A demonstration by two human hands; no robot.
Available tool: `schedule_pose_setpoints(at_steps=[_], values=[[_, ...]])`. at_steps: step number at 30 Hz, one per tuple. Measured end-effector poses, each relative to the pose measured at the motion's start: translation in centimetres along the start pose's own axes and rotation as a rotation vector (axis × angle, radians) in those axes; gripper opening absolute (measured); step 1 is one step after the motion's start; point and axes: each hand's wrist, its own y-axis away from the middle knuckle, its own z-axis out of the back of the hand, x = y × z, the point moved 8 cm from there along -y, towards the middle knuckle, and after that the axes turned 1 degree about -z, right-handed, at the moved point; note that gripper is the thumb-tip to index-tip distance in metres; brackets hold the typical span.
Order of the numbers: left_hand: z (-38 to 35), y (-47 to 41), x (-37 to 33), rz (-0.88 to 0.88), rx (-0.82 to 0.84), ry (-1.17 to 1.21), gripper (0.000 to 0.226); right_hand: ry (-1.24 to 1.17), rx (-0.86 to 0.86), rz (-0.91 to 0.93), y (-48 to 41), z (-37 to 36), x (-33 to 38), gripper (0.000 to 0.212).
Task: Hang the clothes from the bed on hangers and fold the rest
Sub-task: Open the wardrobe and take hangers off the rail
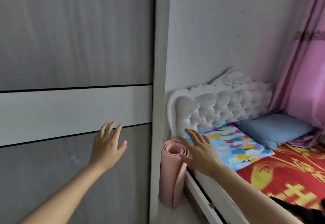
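Here, well left of the bed [219,107], the left hand [107,148] is raised before the grey wardrobe door [70,39], fingers spread, holding nothing; whether it touches the door I cannot tell. Just beside the bed's head end a rolled pink mat [173,179] stands upright, the right hand [202,151] above it, fingers spread and empty. On the bed's red cover [290,169], far right, lies a blurred dark cloth [299,211]
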Motion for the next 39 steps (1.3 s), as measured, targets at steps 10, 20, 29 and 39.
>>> schedule_pose_setpoints(at_steps=[10, 20, 29, 39], values=[[-2.7, -8.0, 6.5, 0.183, -0.051, -0.068, 0.065, 0.080, -0.152, 0.154, -13.6, -3.5, -1.0, 0.068], [-2.0, -10.6, 9.9, 0.270, -0.121, -0.221, 0.060, -0.023, -0.446, 0.428, -22.8, -6.2, 4.4, 0.052], [0.9, -13.0, 15.3, 0.475, -0.262, -0.377, 0.067, -0.166, -0.801, 0.456, -31.2, -3.1, 9.8, 0.057], [0.8, -14.2, 19.2, 0.605, -0.338, -0.341, 0.079, -0.110, -0.977, 0.448, -33.4, -4.1, 11.4, 0.046]])
